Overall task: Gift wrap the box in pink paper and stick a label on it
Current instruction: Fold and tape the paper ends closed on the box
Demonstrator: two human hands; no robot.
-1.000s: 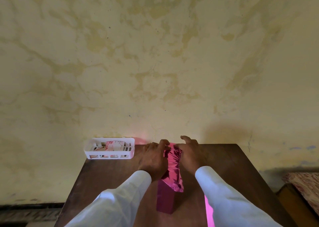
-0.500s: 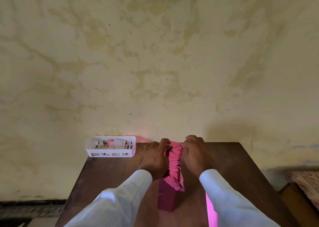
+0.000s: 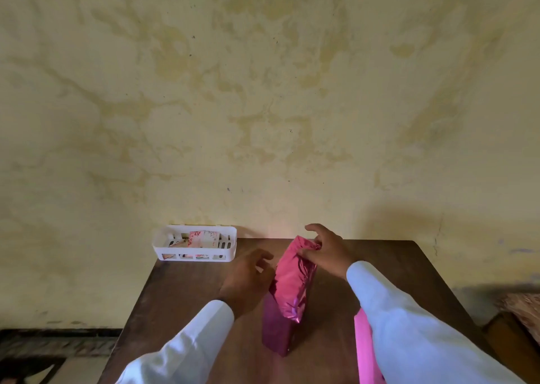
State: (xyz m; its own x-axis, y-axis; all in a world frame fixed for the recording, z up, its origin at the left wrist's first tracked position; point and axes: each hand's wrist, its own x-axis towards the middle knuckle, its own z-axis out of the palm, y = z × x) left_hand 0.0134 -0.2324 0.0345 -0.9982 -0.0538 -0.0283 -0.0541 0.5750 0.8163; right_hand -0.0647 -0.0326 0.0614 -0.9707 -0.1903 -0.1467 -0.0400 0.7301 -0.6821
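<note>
A tall box wrapped in shiny pink paper (image 3: pixel 289 290) stands upright on the brown wooden table (image 3: pixel 190 302). Its paper is crumpled and bunched along the top. My right hand (image 3: pixel 324 249) grips the bunched paper at the far top end of the box, thumb and fingers curled on it. My left hand (image 3: pixel 248 278) hovers just left of the box with fingers loosely spread, holding nothing. A strip of lighter pink paper (image 3: pixel 365 351) lies on the table under my right sleeve.
A white slotted plastic basket (image 3: pixel 195 243) with patterned cards or labels sits at the table's back left corner against the stained yellow wall. A piece of wooden furniture (image 3: pixel 514 334) stands low at the right.
My left hand has come off the box top and drawn back to the left. My right hand now holds the paper alone, and the box leans slightly differently in view.
</note>
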